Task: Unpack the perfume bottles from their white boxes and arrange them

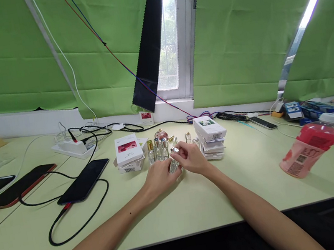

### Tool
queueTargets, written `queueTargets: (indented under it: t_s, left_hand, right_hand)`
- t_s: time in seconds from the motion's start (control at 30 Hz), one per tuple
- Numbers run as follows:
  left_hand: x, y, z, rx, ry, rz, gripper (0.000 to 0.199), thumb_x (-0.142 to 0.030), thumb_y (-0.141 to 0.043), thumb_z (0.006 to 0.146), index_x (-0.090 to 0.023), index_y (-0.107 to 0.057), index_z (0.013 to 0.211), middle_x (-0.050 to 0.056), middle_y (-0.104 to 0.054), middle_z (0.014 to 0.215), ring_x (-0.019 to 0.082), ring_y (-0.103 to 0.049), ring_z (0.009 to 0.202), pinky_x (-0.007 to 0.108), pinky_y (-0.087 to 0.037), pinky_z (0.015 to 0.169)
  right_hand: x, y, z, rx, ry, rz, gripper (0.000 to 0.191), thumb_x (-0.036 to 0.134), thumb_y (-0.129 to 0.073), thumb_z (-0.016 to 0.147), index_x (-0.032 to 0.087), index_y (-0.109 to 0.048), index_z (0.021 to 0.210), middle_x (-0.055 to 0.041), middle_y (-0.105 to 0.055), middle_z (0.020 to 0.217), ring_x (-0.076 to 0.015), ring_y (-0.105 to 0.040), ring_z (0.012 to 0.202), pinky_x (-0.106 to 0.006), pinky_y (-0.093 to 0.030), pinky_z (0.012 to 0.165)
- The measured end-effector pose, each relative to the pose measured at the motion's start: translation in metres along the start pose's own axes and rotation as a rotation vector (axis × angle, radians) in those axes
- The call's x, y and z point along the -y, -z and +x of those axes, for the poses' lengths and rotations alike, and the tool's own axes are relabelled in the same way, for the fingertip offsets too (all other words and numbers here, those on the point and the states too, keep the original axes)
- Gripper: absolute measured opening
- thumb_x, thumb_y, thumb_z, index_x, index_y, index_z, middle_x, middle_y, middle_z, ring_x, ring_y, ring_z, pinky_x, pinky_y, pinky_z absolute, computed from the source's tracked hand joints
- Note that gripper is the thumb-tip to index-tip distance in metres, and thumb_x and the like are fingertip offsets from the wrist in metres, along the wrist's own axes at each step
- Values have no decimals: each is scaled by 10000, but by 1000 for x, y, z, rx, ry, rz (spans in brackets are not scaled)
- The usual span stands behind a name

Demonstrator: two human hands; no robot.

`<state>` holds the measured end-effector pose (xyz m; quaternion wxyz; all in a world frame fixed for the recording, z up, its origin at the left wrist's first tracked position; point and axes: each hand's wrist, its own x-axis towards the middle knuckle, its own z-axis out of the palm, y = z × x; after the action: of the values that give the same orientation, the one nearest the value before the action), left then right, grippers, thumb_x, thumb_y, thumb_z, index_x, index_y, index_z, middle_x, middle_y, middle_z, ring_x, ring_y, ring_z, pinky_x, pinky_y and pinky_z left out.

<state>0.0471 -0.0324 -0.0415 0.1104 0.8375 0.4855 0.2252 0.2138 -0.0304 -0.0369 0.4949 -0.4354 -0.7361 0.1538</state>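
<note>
Both hands meet at mid-desk over one small clear glass perfume bottle [174, 165]. Left hand [159, 177] has its fingers closed round the bottle's body from below and left, bottle tilted, base toward the palm. Right hand [191, 158] has its fingers pinched on the silver cap [175, 150] at the bottle's top, just above the left fingertips. Step in hand looks like working the cap, twist or pull, can't tell which. To do it well: hold the body firm with the left, low on the glass, so only the cap turns; keep the right pinch on the cap sides, not the neck; keep the bottle near upright to avoid spilling, and keep it low over the desk [180, 207]. Just beyond the fingers stands a row of upright bottles [157, 149], easy to knock over, so elbows stay back. White boxes [128, 151] left of the fingers, another box stack [210, 134] right of them. Phone on cable [83, 180] farther left, red drink bottle [312, 147] lying far right.
</note>
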Motion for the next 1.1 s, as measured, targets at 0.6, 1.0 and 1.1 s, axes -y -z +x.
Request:
queueTargets:
  t_s: [0.6, 1.0, 1.1]
  left_hand:
    - [2, 0, 1, -1, 17, 22, 339, -441, -493, 900, -188, -619, 712, 27, -612, 599, 160, -510, 548, 295, -251, 555]
    - [3, 0, 2, -13, -11, -1, 276, -407, -518, 895, -194, -668, 803, 20, -633, 620, 161, -530, 554, 289, -257, 562]
    - [3, -1, 1, -12, -14, 3, 279, -414, -517, 896, -194, -653, 790, 19, -617, 602, 161, -522, 547, 291, -252, 554]
  right_hand:
    - [0, 2, 0, 112, -4, 56, 241, 326, -600, 879, 208, -635, 1087, 86, -409, 618, -110, -425, 579, -247, -369, 613]
    - [-2, -2, 2, 58, -27, 20, 224, 362, -619, 829, 234, -441, 781, 86, -412, 593, -111, -416, 567, -244, -340, 592]
    - [-3, -4, 3, 11, -53, 0, 301, 386, -651, 809, 239, -396, 741, 97, -377, 568, -104, -391, 539, -241, -312, 566]
